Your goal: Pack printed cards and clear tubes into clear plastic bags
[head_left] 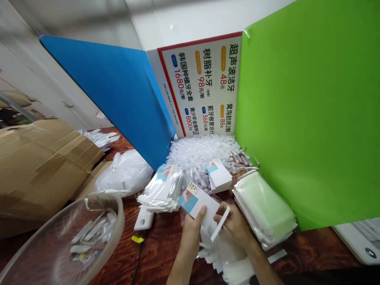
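My left hand [191, 231] is closed on a white printed card [203, 202] with a blue picture, its thumb on the card's face; clear film shows around the card. My right hand [233, 221] pinches a narrow white strip [220, 223] at the card's lower right. Beyond them lie a small stack of cards [219, 178] and a heap of small clear plastic tubes [202, 152]. Left of the card is a pile of cards in clear bags [163, 188]. A stack of clear bags [265, 206] lies to the right.
Blue [109, 91], printed [202, 83] and green [311, 111] panels stand behind. At left are a cardboard box [41, 166], a white plastic bag [124, 172] and a clear bin [118, 221] holding scraps. White strips [234, 271] lie below my hands.
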`<state>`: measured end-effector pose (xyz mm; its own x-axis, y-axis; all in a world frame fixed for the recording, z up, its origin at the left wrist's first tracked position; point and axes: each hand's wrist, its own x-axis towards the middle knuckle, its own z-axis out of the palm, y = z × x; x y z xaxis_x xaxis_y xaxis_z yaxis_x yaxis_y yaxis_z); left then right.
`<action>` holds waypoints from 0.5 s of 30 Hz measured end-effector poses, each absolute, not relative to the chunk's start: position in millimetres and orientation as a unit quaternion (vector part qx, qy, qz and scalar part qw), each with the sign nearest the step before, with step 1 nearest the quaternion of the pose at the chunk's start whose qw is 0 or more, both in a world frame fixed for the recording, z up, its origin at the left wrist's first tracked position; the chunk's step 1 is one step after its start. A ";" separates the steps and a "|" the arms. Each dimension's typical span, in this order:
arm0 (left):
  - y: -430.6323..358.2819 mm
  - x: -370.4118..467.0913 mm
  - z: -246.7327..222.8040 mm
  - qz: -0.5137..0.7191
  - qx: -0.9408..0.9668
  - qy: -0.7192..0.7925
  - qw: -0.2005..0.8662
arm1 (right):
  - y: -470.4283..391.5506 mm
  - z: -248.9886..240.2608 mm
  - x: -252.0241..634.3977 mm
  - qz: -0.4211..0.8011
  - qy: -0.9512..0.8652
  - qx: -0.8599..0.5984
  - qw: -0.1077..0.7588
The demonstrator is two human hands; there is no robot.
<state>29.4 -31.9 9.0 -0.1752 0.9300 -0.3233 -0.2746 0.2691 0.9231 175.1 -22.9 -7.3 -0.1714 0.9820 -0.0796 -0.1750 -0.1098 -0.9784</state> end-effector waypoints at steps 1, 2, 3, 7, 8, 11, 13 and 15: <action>-33.2 31.4 8.9 0.529 0.275 0.541 0.594 | -23.9 -8.3 172.9 0.603 -0.466 -0.429 0.484; -34.0 31.8 9.6 0.530 0.266 0.528 0.608 | -24.8 -8.9 170.5 0.601 -0.465 -0.426 0.490; -34.0 30.0 11.7 0.528 0.271 0.526 0.609 | -25.7 -8.9 168.3 0.602 -0.467 -0.422 0.491; -21.7 -9.9 37.5 0.485 0.375 0.589 0.526 | -24.2 -1.0 166.7 0.549 -0.538 -0.435 0.469; -15.0 -27.5 47.5 0.466 0.410 0.616 0.486 | -20.8 2.8 168.8 0.517 -0.564 -0.445 0.465; 12.6 -85.8 75.7 0.417 0.495 0.692 0.318 | 0.7 14.9 178.3 0.411 -0.629 -0.476 0.456; 34.2 -118.9 85.8 0.366 0.544 0.730 0.193 | 21.9 20.9 183.8 0.316 -0.660 -0.512 0.451; 54.5 -141.2 87.1 0.293 0.586 0.747 0.114 | 42.9 24.3 186.2 0.166 -0.669 -0.590 0.421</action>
<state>-141.2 54.5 87.1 -0.2865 0.9421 0.1740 0.8091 0.1406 0.5706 186.2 42.9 24.3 0.0493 0.9291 0.3666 0.6490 0.2492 -0.7188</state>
